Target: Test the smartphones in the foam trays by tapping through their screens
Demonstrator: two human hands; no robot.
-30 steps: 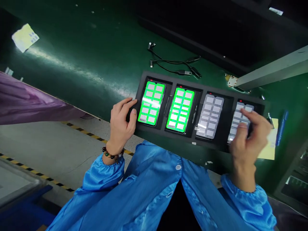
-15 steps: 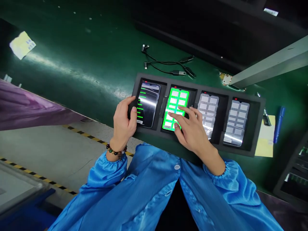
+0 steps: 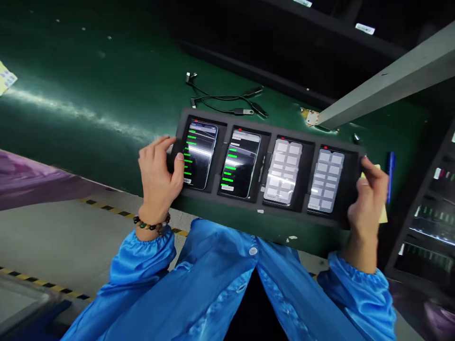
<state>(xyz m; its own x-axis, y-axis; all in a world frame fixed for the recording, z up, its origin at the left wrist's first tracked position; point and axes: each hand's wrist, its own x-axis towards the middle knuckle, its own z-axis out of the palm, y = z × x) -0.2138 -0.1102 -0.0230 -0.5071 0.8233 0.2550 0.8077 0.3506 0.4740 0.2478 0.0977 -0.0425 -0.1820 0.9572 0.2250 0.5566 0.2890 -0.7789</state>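
Observation:
A black foam tray (image 3: 266, 124) with a row of slots lies on the green bench, a smartphone in each slot. My left hand (image 3: 159, 171) grips the tray's left end, thumb over the rim beside the leftmost phone (image 3: 199, 156). At the opposite end my right hand (image 3: 369, 199) holds the tray's edge, its fingers curled and partly hidden. The leftmost phone and the second phone (image 3: 240, 163) show dark screens with green lines of text. Pale grey blocks fill the screens of the third phone (image 3: 283, 170) and the rightmost phone (image 3: 326, 180).
Short black cables (image 3: 223, 97) lie behind the tray. A metal post (image 3: 377, 76) rises from the bench at back right. A blue marker (image 3: 391, 175) and yellow paper (image 3: 383, 214) are by my right hand. More trays of phones (image 3: 426, 237) stand far right.
My right hand has left the second phone and taken the tray's right end. That phone's screen went from bright green with blocks to a dark text list. My left hand stays on the tray.

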